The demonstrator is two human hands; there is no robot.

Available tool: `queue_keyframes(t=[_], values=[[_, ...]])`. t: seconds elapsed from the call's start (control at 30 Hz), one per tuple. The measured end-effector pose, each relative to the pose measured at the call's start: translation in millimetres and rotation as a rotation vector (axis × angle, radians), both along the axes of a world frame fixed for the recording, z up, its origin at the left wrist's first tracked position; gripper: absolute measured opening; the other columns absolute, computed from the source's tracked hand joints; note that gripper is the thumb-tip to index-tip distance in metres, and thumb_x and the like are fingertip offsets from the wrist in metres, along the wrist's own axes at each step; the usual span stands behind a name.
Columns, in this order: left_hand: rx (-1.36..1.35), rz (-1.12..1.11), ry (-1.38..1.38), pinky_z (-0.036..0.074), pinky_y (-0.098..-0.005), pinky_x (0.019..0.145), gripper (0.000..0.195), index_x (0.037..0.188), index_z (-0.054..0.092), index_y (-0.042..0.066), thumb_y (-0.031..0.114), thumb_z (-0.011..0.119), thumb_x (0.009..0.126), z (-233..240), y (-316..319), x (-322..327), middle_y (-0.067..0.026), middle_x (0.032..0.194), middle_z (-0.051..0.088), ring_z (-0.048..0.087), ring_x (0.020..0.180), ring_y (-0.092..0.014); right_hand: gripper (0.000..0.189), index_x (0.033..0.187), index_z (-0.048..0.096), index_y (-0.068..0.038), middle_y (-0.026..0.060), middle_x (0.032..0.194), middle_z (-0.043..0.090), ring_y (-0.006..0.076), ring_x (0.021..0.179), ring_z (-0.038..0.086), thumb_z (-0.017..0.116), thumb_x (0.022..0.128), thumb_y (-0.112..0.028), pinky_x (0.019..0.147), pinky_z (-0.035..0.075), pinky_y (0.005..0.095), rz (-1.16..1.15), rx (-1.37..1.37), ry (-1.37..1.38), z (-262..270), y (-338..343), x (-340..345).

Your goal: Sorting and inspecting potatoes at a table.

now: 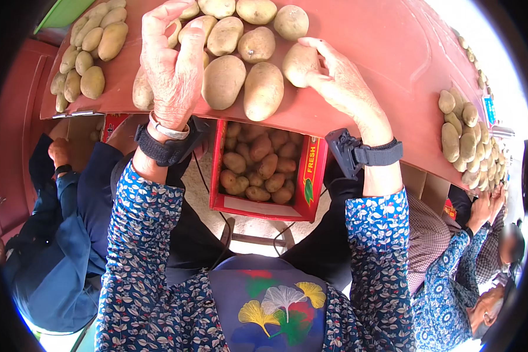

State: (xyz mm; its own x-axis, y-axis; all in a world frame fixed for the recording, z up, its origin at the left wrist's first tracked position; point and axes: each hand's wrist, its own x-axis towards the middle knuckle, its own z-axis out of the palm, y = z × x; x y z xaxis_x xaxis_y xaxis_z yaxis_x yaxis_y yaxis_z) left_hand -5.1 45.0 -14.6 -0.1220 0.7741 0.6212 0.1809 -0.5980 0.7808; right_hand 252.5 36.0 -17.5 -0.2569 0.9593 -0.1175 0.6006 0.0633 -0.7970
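On the red tabletop point(374, 66) in front of me lies a cluster of large potatoes point(223, 82). My right hand point(341, 77) grips one potato point(300, 65) at the cluster's right edge, thumb and fingers around its right side. Over the cluster's left part, my left hand point(171, 66) is raised with thumb and fingers apart. Potatoes show through the gap between its fingers, and I see none held there. Another potato point(142, 90) is partly hidden behind the left wrist.
Below the table edge, a red cardboard box point(310, 176) holds many potatoes point(259, 163). More potato piles lie at the left point(92, 81) and right point(468, 136). People sit on both sides; a co-worker's hands point(488, 204) are by the right pile.
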Motion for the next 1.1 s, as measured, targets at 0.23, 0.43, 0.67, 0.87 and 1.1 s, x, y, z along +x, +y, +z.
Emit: queue_keyframes(t=[0.23,0.43,0.67,0.87,1.1], values=[[-0.087,-0.017,0.005,0.041,-0.0326,0.104,0.027,0.12,0.049,-0.002,-0.003,0.053,0.093,-1,-7,12,-0.0159,0.125,0.058,0.054,0.118,-0.02,0.064,0.138,0.046,-0.009,0.0159,0.105,0.063,0.0237,0.095,0.063,0.07,0.08,-0.018,0.083,0.05,0.0375,-0.062,0.141,-0.162,5,-8,-31],[-0.088,-0.077,-0.027,0.041,-0.0329,0.105,0.028,0.121,0.048,-0.002,-0.004,0.054,0.093,-1,-16,19,-0.0164,0.124,0.059,0.055,0.119,-0.02,0.066,0.139,0.044,-0.007,0.0129,0.114,0.063,0.0179,0.105,0.06,0.069,0.078,-0.013,0.09,0.049,0.0319,-0.11,-0.011,-0.013,12,-15,-10],[-0.064,-0.067,-0.049,0.042,-0.0324,0.103,0.03,0.121,0.049,-0.001,-0.004,0.056,0.092,-2,-17,8,-0.0144,0.124,0.06,0.054,0.119,-0.019,0.051,0.125,0.053,-0.009,0.0029,0.109,0.06,0.0122,0.101,0.056,0.073,0.078,-0.011,0.091,0.048,0.0283,0.157,-0.122,0.344,39,-78,32],[0.006,-0.026,-0.031,0.043,-0.0339,0.103,0.028,0.118,0.052,-0.001,-0.005,0.056,0.09,13,-23,9,-0.0121,0.12,0.058,0.056,0.114,-0.02,0.039,0.113,0.052,0.002,0.0083,0.077,0.057,0.0182,0.067,0.057,0.069,0.083,-0.018,0.064,0.049,0.0311,0.61,-0.364,0.08,-15,-124,26],[0.027,-0.019,-0.049,0.042,-0.033,0.102,0.03,0.12,0.051,0.001,0.0,0.057,0.091,29,-13,8,-0.0109,0.118,0.058,0.055,0.113,-0.019,0.045,0.11,0.062,0.002,0.0138,0.098,0.067,0.0214,0.083,0.065,0.074,0.083,-0.031,0.077,0.053,0.0347,0.574,-0.439,0.14,9,-107,29]])
